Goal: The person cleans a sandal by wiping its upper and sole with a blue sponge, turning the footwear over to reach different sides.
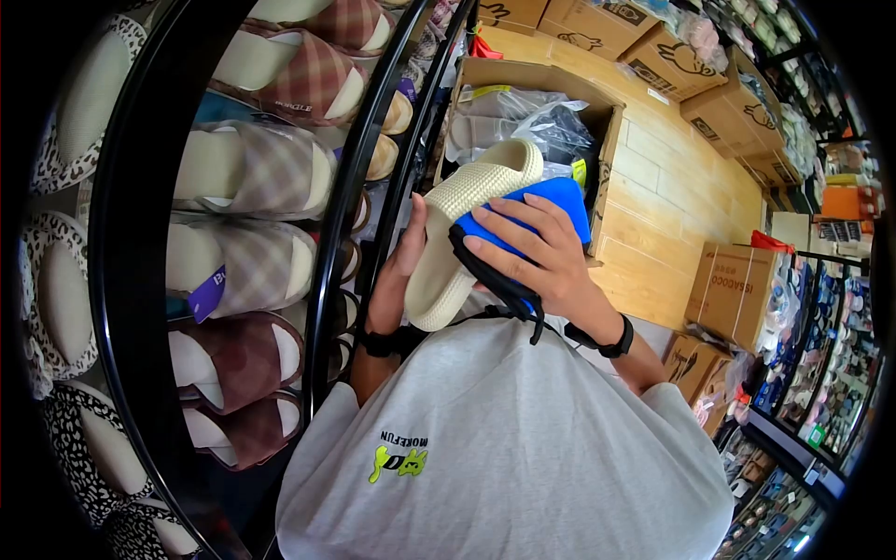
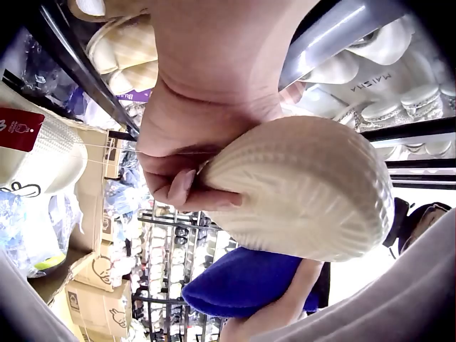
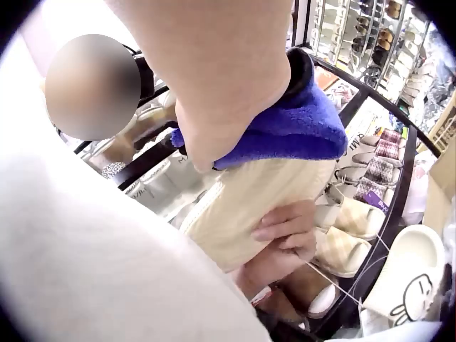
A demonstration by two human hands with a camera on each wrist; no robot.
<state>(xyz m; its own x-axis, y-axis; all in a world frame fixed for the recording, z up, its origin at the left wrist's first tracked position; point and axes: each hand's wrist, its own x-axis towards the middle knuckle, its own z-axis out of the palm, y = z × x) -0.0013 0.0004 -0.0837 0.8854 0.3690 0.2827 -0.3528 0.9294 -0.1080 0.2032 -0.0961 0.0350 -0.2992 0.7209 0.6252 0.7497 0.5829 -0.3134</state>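
A cream slipper [image 1: 457,224] with a woven-look strap is held up in front of the shirt. My left hand [image 1: 401,252] grips it from the left side; in the left wrist view, curled fingers [image 2: 206,196] press against its ribbed sole [image 2: 306,192]. My right hand [image 1: 537,252] holds a blue plush cloth [image 1: 567,207] with black edging against the slipper's right side. Its fingers lie across the cloth, while the thumb is hidden in the head view. From the right wrist, the blue plush [image 3: 299,128] shows right along the slipper's upper edge [image 3: 278,178].
Shelves with plaid slippers [image 1: 252,168] and black metal rails [image 1: 350,187] stand close on the left. Just beyond the hands is an open cardboard box [image 1: 611,140] of bagged slippers. More cartons [image 1: 733,294] line the right side of the wooden floor [image 1: 672,187].
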